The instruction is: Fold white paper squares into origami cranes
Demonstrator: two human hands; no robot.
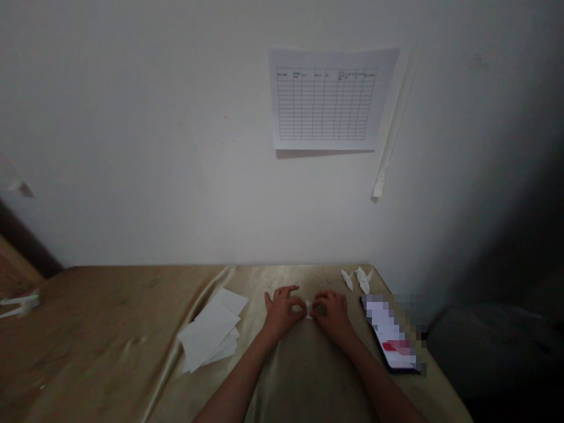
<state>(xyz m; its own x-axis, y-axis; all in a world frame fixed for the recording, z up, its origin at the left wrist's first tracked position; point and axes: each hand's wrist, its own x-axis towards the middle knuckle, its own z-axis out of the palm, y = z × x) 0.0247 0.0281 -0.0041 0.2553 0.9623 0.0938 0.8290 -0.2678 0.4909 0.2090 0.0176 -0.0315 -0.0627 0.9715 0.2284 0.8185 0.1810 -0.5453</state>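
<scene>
Between my two hands is a small piece of folded white paper, low over the cloth-covered table. My left hand pinches its left side with thumb and index finger, the other fingers raised and spread. On the right side my right hand pinches it the same way, its remaining fingers curled. Fingertips hide much of the paper, so its exact shape cannot be made out. Left of my left hand lies a fanned pile of white paper sheets. Beyond my right hand, two small folded paper figures rest near the table's back right corner.
A phone with a lit, partly blurred screen lies near the right edge. The tablecloth is shiny gold-brown with creases. Behind stands a white wall with a printed table sheet. A white object lies at the far left.
</scene>
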